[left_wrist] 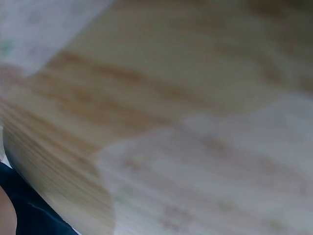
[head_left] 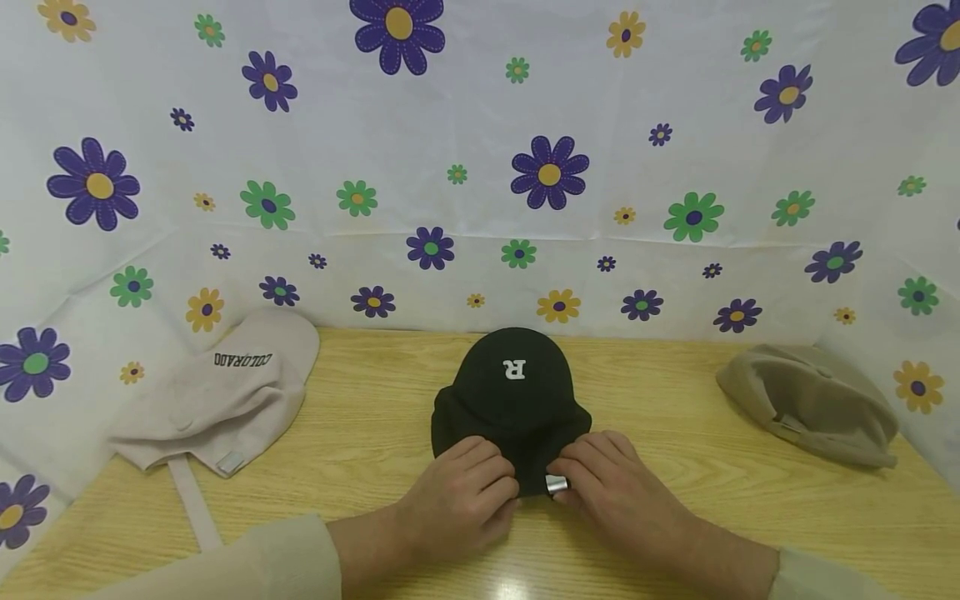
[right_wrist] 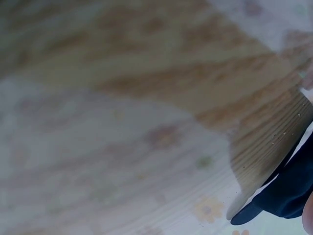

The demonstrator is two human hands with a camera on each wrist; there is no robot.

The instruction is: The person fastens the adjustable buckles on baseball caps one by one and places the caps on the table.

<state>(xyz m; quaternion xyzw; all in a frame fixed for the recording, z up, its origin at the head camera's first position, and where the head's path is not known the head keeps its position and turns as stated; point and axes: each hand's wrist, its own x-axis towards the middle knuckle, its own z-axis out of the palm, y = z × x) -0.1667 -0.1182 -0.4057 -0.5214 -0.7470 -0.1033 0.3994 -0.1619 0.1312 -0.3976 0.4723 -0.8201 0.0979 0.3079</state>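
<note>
A black cap (head_left: 517,383) with a white letter R lies mid-table, its brim facing the back wall. My left hand (head_left: 465,492) grips its near edge on the left, fingers curled over the fabric. On the other side, my right hand (head_left: 626,492) pinches the same near edge beside a silver buckle (head_left: 557,484). The fingertips of both hands are partly hidden. In the left wrist view, dark cap fabric (left_wrist: 32,208) shows at the lower left corner; in the right wrist view, the cap (right_wrist: 286,193) appears at the lower right.
To the left lies a pale pink cap (head_left: 247,387) lettered COLORADO, its strap (head_left: 195,504) trailing toward me. A tan cap (head_left: 813,400) sits at the right. All rest on a wood-grain table (head_left: 367,408), backed by a white flowered cloth (head_left: 450,117).
</note>
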